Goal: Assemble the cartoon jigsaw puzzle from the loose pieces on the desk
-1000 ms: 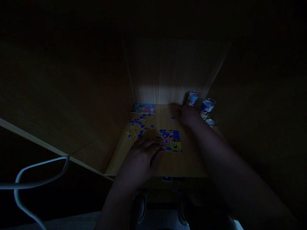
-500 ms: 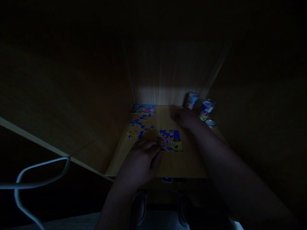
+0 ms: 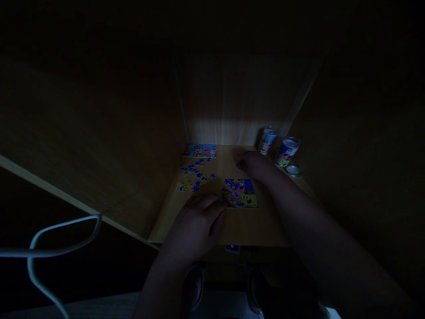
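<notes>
A partly assembled cartoon jigsaw (image 3: 241, 195) lies in the middle of a small wooden desk (image 3: 255, 226). My left hand (image 3: 197, 221) rests on the desk with its fingers stretched flat, fingertips touching the jigsaw's left edge. My right hand (image 3: 252, 163) hovers low just behind the jigsaw, fingers curled together at the tips. What they pinch is hidden in the dark. Several loose blue and yellow pieces (image 3: 194, 175) lie scattered to the left of the jigsaw.
A colourful picture strip (image 3: 201, 150) lies at the back left against the wall. Two printed cans (image 3: 266, 139) (image 3: 287, 152) and a round lid (image 3: 294, 170) stand at the back right. Wooden panels close in both sides. A white cable (image 3: 49, 248) loops at lower left.
My right hand has drawn back a little from the cans toward the jigsaw. A single blue piece that lay beside it is no longer visible. My left hand has barely moved.
</notes>
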The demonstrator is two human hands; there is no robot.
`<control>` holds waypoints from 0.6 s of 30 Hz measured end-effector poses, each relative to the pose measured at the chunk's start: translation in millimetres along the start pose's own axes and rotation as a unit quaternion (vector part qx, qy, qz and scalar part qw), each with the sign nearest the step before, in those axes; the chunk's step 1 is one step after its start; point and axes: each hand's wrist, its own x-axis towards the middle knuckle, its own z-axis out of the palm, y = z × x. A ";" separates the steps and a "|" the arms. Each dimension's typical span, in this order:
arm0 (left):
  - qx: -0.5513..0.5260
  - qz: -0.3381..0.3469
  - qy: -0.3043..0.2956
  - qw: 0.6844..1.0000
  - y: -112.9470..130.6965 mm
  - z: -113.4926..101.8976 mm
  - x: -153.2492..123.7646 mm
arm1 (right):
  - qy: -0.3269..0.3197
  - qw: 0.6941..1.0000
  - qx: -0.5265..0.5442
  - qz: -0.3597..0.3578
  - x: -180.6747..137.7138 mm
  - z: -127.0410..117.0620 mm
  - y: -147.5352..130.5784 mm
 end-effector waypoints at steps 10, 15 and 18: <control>-0.045 0.079 -0.074 0.993 82.8 -31.4 -9.0 | 0.013 0.991 0.097 -0.089 0.5 5.5 -1.7; -0.027 0.130 -0.018 0.991 90.9 -32.3 -13.7 | 0.013 0.987 0.134 -0.089 -0.2 5.7 0.4; -0.032 0.145 0.003 0.989 100.0 -47.4 -22.5 | 0.009 0.987 0.137 -0.085 0.1 5.0 1.5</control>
